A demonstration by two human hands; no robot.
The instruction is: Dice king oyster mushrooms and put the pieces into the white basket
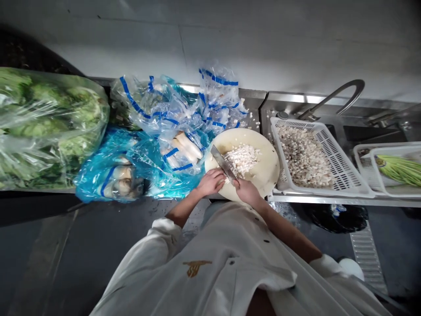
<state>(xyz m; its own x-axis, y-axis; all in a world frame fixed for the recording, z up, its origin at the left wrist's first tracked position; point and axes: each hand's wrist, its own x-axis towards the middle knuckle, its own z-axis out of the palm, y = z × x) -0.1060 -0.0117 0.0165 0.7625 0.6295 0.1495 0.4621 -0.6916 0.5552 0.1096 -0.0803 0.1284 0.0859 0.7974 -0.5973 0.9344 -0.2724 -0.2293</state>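
My right hand (246, 189) is closed round the handle of a cleaver (222, 163), whose blade lies across a round pale cutting board (263, 173). My left hand (212, 181) rests with curled fingers at the board's near left edge, just beside the blade; what it presses on is hidden. A heap of small white diced pieces (242, 159) lies on the board to the right of the blade.
A white slotted basket (332, 173) of diced pieces sits right of the board over a steel sink with a tap (335, 94). Further right, a tray holds green stalks (399, 170). Left are clear and blue bags of white mushrooms (182, 147) and bagged leafy greens (42, 127).
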